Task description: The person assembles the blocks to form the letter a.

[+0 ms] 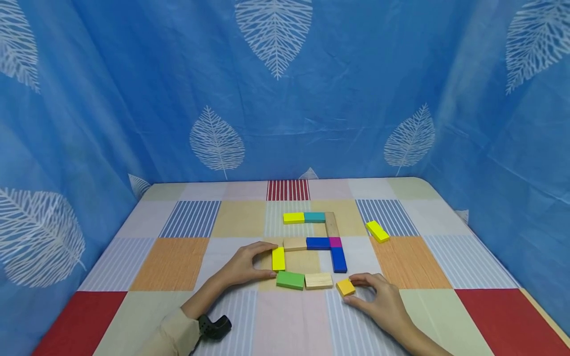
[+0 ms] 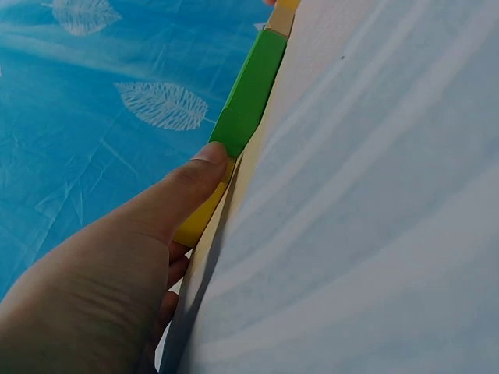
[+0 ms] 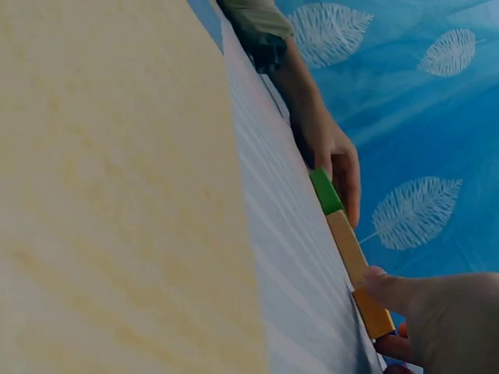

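My left hand (image 1: 244,264) holds a yellow block (image 1: 278,259) at its near and far ends, between thumb and fingers. Its thumb (image 2: 204,160) lies right at the corner where the yellow block meets a green block (image 1: 290,280). With thumb and index finger my right hand (image 1: 383,301) pinches a small orange-yellow block (image 1: 345,287) by its sides. Just left of that sits a plain wooden block (image 1: 318,281), with the green one beyond it. Farther up, another wooden block (image 1: 295,244), a blue block (image 1: 318,243) and a magenta block (image 1: 335,242) form a row.
Below the magenta block stands a second blue block (image 1: 339,260). At the back, a yellow block (image 1: 294,218), a teal block (image 1: 314,217) and a wooden block (image 1: 331,224) join. One loose yellow block (image 1: 377,231) lies right, on the patchwork tablecloth (image 1: 169,316). Blue curtains (image 1: 311,123) enclose the table.
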`<state>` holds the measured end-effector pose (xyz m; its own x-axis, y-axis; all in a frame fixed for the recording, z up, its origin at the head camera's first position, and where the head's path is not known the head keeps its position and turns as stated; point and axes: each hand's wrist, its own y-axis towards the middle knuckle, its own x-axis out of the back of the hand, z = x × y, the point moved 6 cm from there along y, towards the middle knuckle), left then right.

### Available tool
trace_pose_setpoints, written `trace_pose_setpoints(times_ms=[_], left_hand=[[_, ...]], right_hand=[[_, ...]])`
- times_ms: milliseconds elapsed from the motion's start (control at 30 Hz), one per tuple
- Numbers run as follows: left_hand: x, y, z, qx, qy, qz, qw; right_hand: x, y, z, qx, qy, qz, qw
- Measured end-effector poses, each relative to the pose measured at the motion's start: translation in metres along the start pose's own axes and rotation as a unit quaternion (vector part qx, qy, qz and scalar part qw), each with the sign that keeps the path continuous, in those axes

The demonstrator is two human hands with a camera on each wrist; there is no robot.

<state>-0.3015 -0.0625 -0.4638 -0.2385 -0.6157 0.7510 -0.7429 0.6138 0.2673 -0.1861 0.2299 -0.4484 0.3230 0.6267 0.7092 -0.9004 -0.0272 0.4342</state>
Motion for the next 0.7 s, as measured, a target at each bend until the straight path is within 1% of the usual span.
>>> trace_pose_setpoints(times_ms=[67, 200, 400, 700], left_hand=[[-0.0002, 0.0001, 0.0006, 0.0, -0.001, 0.0, 1.0], [-0.0002, -0.0001, 0.0001, 0.0, 0.0, 0.001, 1.0], [0.0007, -0.0002, -0.0008, 0.0, 0.001, 0.0, 1.0], [-0.0002, 0.0001, -0.0016, 0.0, -0.001, 0.0, 1.0]], right_hand=[[-0.0004, -0.0004, 0.0021, 0.011, -0.008, -0.011, 0.9998], [-0.001, 0.0005, 0.0044, 0.016, -0.014, -0.02, 0.9996], [-0.0025, 0.0022, 0.006, 0.014, -0.016, -0.023, 0.9995], [-0.0052, 0.0033, 0.0094, 0.01, -0.033, -0.035, 0.9988]])
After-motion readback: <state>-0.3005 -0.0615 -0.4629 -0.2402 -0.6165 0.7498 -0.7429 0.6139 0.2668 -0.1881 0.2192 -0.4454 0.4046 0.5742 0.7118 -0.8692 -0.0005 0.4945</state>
